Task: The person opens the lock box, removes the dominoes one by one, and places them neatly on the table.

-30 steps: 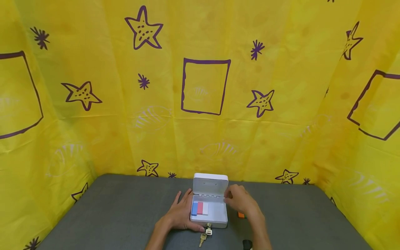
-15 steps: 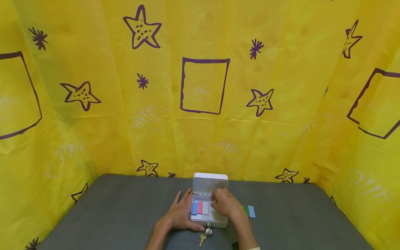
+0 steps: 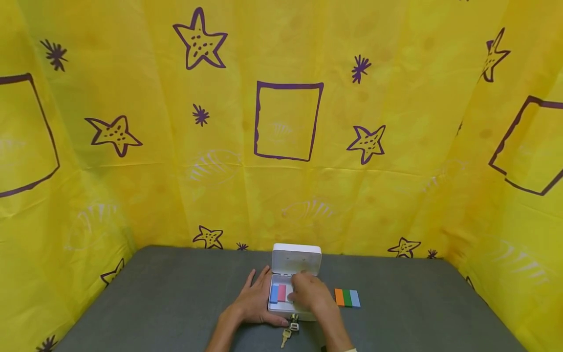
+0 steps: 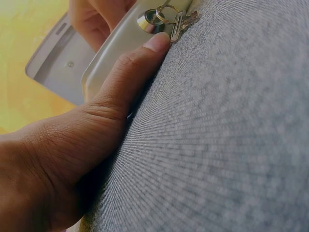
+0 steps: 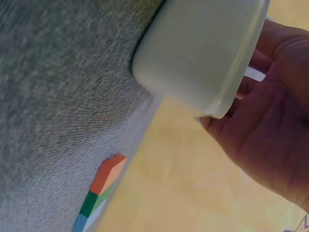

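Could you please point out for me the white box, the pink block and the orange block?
White box (image 5: 198, 53), right wrist view: on its outer side wall.
Pink block (image 3: 282, 292), head view: on the middle of its upper face.
Orange block (image 3: 339, 297), head view: on the middle of its upper face.

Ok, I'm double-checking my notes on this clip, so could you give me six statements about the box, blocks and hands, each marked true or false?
1. The lid of the white box is up. True.
2. The left hand is inside the box. False: it rests against the outside.
3. The right hand is over the box. True.
4. The pink block is on the table. False: the pink block is in the box, next to the blue block.
5. The green block lies between the orange block and the light blue block. True.
6. The keys are in the box. False: the keys are at the lock on its front.
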{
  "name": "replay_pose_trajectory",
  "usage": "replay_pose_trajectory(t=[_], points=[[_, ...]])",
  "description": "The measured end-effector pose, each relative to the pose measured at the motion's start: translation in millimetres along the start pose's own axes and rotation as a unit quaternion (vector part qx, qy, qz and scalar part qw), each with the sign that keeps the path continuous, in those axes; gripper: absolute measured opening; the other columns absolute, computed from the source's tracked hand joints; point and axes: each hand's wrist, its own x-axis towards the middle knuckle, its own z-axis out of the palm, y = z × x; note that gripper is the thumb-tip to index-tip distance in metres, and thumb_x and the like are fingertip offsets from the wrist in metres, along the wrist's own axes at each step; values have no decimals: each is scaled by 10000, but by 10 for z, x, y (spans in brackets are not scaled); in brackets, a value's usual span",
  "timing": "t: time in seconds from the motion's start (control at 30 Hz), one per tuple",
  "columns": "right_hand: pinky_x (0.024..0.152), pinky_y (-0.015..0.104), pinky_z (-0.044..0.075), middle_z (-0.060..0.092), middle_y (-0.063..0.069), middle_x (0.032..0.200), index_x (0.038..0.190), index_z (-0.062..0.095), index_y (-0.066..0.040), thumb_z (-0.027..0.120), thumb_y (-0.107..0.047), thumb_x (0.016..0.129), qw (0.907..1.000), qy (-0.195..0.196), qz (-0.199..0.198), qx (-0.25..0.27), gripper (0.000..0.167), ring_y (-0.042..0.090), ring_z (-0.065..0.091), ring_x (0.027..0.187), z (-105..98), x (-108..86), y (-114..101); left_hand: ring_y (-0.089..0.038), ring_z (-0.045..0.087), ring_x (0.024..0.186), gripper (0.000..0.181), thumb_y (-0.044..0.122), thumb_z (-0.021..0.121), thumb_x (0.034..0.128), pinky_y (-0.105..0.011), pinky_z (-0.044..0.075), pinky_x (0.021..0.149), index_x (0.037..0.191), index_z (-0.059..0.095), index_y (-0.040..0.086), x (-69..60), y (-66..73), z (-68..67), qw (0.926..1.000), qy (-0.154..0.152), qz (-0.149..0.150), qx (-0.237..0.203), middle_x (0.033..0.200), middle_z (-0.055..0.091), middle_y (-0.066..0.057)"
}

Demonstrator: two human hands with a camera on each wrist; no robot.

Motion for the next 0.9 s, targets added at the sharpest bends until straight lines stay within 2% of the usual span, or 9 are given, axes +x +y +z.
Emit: replay_pose_trajectory(t=[0.17,0.3,0.47,0.6,0.73,0.9], points=[[686,400,512,611,75,834,867,699,-52,889,-189,817,9992,150,148,-340,239,201,548,710,13,-35,-59,-402,194,1623,1311,632,901,650,-656,34,1313,1607,252,13,0,15,-3,10000,43,16,-20,1701,326,-189],[712,423,530,627,88,862,948,699,-42,909,-177,792,9990,194,91,-398,295,224,586,737,13,-53,-71,-411,201,1619,1305,609,908,654,-667,46,1308,1603,251,-1,-15,66,-31,10000,5,4,23,1698,325,-201],[768,453,564,673,119,927,1056,656,-35,922,-155,773,9998,94,71,-140,407,254,634,800,-2,-44,-55,-434,213,1609,1282,577,913,665,-696,68,1294,1592,263,-25,-58,158,-107,9999,-44,50,104,1683,338,-228],[805,489,578,701,145,993,1158,616,-43,914,-149,785,9996,-80,144,217,489,287,662,855,-18,-33,-30,-450,209,1604,1294,603,904,669,-701,68,1286,1590,254,-32,-68,147,-111,9999,-5,117,44,1678,339,-241],[691,414,517,641,76,852,1041,592,-68,868,-123,831,9982,-142,2,584,351,244,599,760,-46,-36,9,-458,206,1598,1313,664,878,678,-709,63,1273,1593,239,-29,-61,107,-91,9998,19,175,-2,1677,336,-248],[596,313,371,492,-6,721,856,520,-110,798,-90,870,9969,-135,-206,750,279,174,476,675,-76,-48,44,-422,180,1620,1328,667,879,673,-671,28,1299,1607,229,-17,-43,84,-77,10000,-41,13,-76,1695,315,-230]])
